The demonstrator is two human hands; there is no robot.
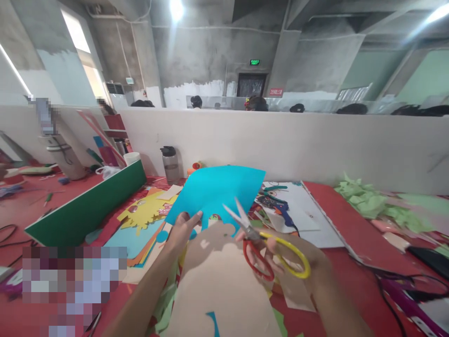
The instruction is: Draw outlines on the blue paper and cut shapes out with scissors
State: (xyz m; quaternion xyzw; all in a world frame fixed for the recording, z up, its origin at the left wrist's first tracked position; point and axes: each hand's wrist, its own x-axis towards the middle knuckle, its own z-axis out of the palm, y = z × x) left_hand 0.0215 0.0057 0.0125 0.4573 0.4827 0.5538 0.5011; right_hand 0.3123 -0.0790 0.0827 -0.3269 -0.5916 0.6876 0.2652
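My left hand [184,230] grips the lower left edge of a bright blue sheet of paper [222,187], thumb on top. Rounded notches run along the sheet's near edge. In my right hand [298,252] is a pair of scissors [251,230] with one red and one yellow handle loop. Their blades stand apart and point up and left, over the blue sheet. Some right fingertips are close to the sheet's near edge; whether they touch it I cannot tell. Below both hands lies a large beige sheet [217,281], with a curved blue scrap [213,322] on it.
Yellow paper cutouts [145,210] and stacked coloured sheets lie left, beside an upright green board [91,201]. A water bottle [170,164] stands by the white partition [280,145]. Right are green-handled pliers [277,188], a blue glue gun [283,213], a white board [326,229] and crumpled green paper [365,196].
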